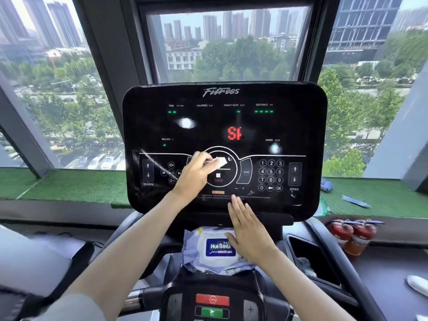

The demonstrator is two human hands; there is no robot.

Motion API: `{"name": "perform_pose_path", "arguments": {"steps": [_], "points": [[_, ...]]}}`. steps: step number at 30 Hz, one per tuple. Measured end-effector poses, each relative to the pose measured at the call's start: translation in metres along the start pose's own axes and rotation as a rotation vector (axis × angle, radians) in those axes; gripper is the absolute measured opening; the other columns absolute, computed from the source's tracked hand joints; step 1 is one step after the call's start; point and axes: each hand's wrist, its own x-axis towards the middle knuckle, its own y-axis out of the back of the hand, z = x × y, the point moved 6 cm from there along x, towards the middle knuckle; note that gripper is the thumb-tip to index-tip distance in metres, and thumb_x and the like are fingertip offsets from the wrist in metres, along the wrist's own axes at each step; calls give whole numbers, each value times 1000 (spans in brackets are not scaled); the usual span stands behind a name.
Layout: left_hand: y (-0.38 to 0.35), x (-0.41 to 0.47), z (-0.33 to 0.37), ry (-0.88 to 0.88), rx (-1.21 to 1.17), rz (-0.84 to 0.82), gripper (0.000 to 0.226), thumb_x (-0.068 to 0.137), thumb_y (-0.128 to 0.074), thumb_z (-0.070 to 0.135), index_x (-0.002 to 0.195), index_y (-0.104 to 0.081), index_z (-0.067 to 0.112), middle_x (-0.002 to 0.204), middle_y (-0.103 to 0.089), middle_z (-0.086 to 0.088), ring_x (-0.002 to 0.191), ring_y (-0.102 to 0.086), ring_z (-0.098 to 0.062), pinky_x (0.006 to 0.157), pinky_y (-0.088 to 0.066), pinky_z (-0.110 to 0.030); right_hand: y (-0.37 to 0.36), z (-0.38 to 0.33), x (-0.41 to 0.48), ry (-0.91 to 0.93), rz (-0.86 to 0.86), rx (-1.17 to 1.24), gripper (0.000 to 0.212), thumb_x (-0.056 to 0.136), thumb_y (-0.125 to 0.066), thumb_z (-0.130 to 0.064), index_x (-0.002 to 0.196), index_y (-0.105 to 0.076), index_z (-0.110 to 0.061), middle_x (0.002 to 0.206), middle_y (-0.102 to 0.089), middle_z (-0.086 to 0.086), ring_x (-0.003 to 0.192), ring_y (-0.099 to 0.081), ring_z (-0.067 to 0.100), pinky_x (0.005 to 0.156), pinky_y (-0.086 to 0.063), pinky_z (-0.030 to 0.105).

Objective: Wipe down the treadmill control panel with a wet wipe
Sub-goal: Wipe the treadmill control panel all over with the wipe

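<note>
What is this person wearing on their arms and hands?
Nothing on the hands: the left hand and right hand show no gloves, rings or watch. Both forearms are uncovered. A pale grey sleeve appears only at the bottom edge, on the left upper arm.

The scene is lit brightly and evenly by overcast daylight from the windows (69, 89) across the top of the frame, with few shadows cast. Two pale glare spots (186, 123) are reflected on the glossy black panel (143, 126). Straight lines are bowed towards the edges, and the lower corners and right edge are blurred.
</note>
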Motion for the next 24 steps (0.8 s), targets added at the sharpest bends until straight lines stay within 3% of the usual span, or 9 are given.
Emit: {"name": "perform_pose_path", "arguments": {"steps": [5,8,10,13,15,17,18,22,24], "points": [[18,8,-30,577,-95,345,46,83,-50,-10,121,-63,12,97,-49,-7,90,-48,-20,81,-46,-27,1,1,1,-8,0,-3,76,89,-43,-46,143,-23,4,152,-16,22,141,-18,30,114,-20,42],[-5,14,20,309,-144,72,19,96,-46,24,102,-63,26,93,-49,6,82,-48,-5,73,-42,-24,1,1,1,-11,8,9,73,89,-33,-46,141,-27,4,151,-19,22,140,-22,30,113,-22,42],[-17,6,45,-47,-60,-157,23,96,-41,23,109,-60,24,101,-52,5,91,-48,-5,77,-45,-27,1,1,1,-14,11,30,73,87,-26,-46,139,-31,5,149,-23,23,139,-25,30,112,-23,43],[5,9,8,139,-42,-25,16,95,-48,33,105,-59,27,97,-49,14,92,-46,-7,89,-45,-32,-1,0,2,-11,17,50,73,87,-25,-46,140,-30,5,150,-22,23,139,-24,30,112,-24,44],[24,10,-14,396,-83,242,27,92,-50,11,113,-61,24,96,-48,1,89,-47,-17,82,-46,-29,-2,0,2,-17,17,46,74,88,-24,-46,140,-29,5,150,-21,23,140,-22,30,112,-24,44],[12,10,-14,433,-50,281,51,82,-52,-12,125,-59,13,97,-49,-10,90,-47,-23,76,-46,-27,-2,0,2,-21,13,42,73,88,-22,-46,140,-27,5,151,-20,23,140,-21,31,112,-23,44],[4,12,-2,391,-23,228,54,79,-55,-14,127,-57,10,98,-50,-10,91,-45,-21,74,-46,-26,-2,0,2,-20,15,41,73,88,-22,-46,140,-28,5,150,-20,23,140,-21,31,112,-23,44],[-34,0,45,-315,78,-217,44,83,-45,-3,125,-55,5,100,-54,-11,92,-43,-18,69,-54,-38,-1,2,1,4,26,47,70,88,-26,-44,139,-31,4,149,-23,22,139,-25,29,111,-23,44],[-20,11,28,-180,19,-202,40,90,-37,8,125,-56,11,105,-53,-9,95,-44,-19,74,-52,-40,0,7,-2,9,36,42,69,88,-27,-43,140,-30,3,150,-23,20,139,-26,28,112,-22,42]]}}
